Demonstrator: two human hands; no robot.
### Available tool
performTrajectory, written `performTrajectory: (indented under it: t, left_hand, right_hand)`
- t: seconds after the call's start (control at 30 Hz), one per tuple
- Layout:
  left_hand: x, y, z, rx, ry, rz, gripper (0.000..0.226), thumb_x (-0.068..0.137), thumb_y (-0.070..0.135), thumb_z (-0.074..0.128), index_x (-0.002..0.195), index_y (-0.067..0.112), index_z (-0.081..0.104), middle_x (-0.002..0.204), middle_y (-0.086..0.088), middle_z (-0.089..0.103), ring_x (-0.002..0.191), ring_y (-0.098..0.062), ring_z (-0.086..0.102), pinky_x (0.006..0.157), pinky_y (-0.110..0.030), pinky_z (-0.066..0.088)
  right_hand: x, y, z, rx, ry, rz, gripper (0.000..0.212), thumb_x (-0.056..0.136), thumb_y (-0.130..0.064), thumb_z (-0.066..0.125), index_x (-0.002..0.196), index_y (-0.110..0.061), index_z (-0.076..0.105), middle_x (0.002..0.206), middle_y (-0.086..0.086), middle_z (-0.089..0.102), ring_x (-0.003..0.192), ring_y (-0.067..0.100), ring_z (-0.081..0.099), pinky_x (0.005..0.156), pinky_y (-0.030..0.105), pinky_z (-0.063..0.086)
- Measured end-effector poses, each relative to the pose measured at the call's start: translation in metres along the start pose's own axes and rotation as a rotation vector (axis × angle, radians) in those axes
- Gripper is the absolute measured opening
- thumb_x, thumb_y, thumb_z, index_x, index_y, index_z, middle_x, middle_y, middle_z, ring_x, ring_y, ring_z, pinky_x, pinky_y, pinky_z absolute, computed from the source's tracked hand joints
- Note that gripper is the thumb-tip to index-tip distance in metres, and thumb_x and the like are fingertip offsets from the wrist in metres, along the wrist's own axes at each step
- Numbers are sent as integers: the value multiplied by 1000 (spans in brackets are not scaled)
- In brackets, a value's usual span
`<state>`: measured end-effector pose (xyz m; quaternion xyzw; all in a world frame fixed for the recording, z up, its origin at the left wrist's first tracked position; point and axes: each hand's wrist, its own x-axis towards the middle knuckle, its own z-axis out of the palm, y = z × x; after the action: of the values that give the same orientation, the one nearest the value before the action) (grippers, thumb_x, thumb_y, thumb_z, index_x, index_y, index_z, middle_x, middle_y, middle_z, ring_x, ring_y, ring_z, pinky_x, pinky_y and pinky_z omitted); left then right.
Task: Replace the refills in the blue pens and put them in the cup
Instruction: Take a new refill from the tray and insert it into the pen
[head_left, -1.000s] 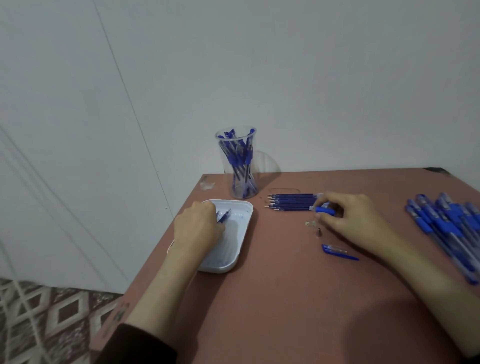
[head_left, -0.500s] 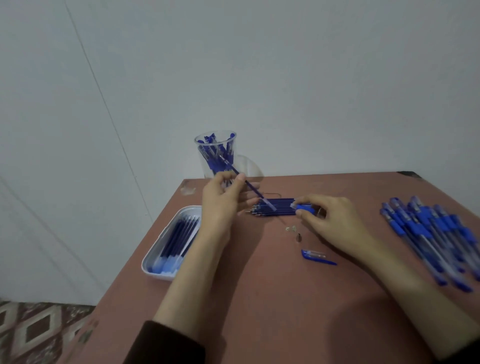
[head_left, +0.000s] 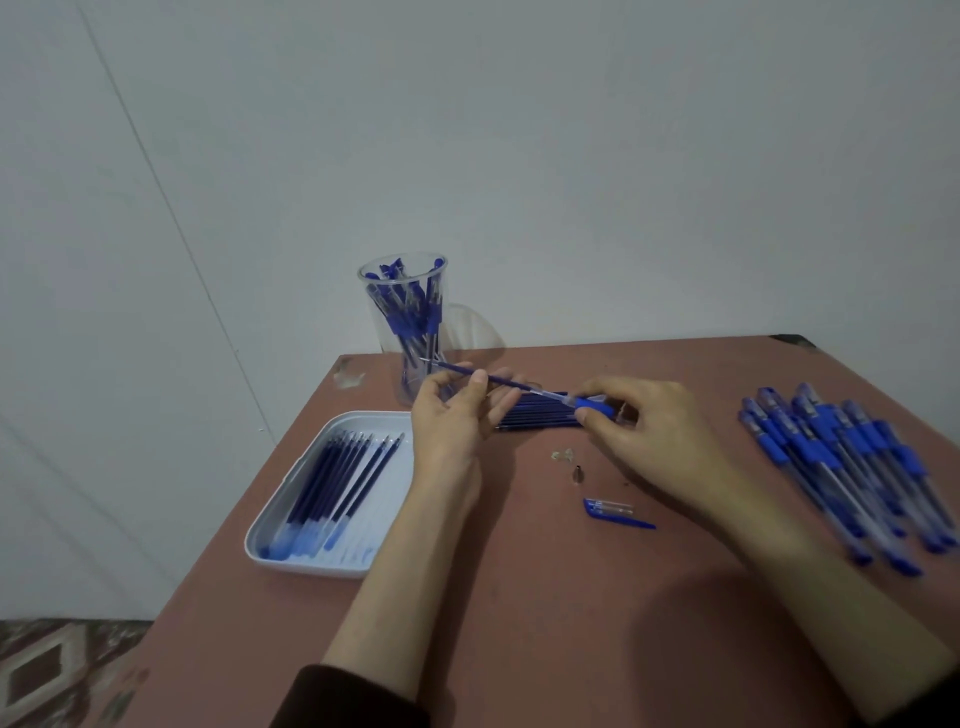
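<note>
My left hand (head_left: 457, 415) pinches a dark blue refill (head_left: 506, 382) near its tip end. Its other end meets the blue-gripped pen barrel (head_left: 592, 405) that my right hand (head_left: 644, 431) pinches. Both hands hover over a row of new refills (head_left: 540, 415) lying on the table. A clear cup (head_left: 410, 322) with several blue pens stands just behind my left hand. A white tray (head_left: 311, 564) at the left holds several refills. Many blue pens (head_left: 852, 462) lie in a pile at the right.
A blue pen cap (head_left: 615, 512), a small metal pen tip (head_left: 577, 474) and a scrap of clear plastic (head_left: 562, 455) lie on the brown table (head_left: 545, 623) in front of my right hand. The table's left edge drops off to a patterned floor (head_left: 52, 670). A white wall stands close behind.
My left hand left the tray, picked up a refill and brought it across to the pen barrel in my right hand. The camera view shifted left, then right.
</note>
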<state>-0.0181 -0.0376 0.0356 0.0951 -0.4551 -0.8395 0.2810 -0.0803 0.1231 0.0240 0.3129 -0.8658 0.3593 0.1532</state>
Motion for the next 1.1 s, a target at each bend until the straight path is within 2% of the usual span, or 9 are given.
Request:
performTrajectory:
  t: [0.1, 0.3, 0.5, 0.73, 0.9, 1.0, 1.1]
  left_hand:
    - [0, -1, 0, 13, -20, -10, 12, 97, -3, 45, 92, 8, 44, 88, -21, 65, 66, -18, 71, 66, -21, 58]
    - [2, 0, -1, -12, 4, 3, 12, 97, -3, 44, 91, 8, 43, 86, -19, 66, 67, -18, 71, 64, -20, 57]
    - [5, 1, -5, -2, -1, -7, 8, 97, -3, 44, 99, 5, 43, 81, -18, 68, 69, -19, 72, 66, -21, 58]
    - [3, -1, -3, 34, -28, -21, 11, 97, -3, 44, 93, 7, 43, 87, -22, 65, 68, -20, 72, 66, -22, 58]
    - [3, -3, -3, 51, -25, -18, 11, 97, -3, 44, 93, 7, 43, 88, -21, 65, 67, -20, 71, 68, -22, 59]
    - [3, -3, -4, 59, -12, -8, 9, 97, -2, 44, 95, 6, 42, 89, -21, 64, 68, -19, 71, 67, -21, 58]
    - [3, -3, -4, 58, -13, -9, 11, 97, -2, 43, 93, 7, 43, 88, -21, 64, 67, -19, 71, 67, -21, 58]
  right_hand:
    - [0, 2, 2, -3, -6, -6, 17, 84, -24, 65, 99, -30, 72, 87, -17, 69, 68, -4, 52, 64, 24, 38]
    - [1, 0, 0, 22, 5, -7, 17, 83, -23, 66, 97, -30, 72, 86, -16, 70, 76, 7, 60, 70, 31, 49]
    - [-1, 0, 0, 31, 14, -27, 16, 84, -23, 65, 97, -30, 72, 83, -19, 67, 72, 3, 56, 66, 26, 43]
    - [0, 2, 0, 6, 17, -31, 17, 83, -24, 67, 97, -32, 72, 81, -19, 66, 66, -2, 52, 65, 26, 41]
    - [2, 2, -1, -17, 9, -23, 18, 82, -25, 68, 99, -31, 72, 87, -14, 70, 69, 3, 51, 68, 30, 45]
    - [0, 0, -1, 11, -4, -40, 18, 81, -24, 70, 98, -31, 72, 89, -15, 70, 73, 2, 55, 68, 26, 43]
    - [-1, -1, -1, 5, -1, -45, 17, 81, -23, 70, 96, -31, 72, 84, -16, 68, 68, -3, 52, 64, 23, 38]
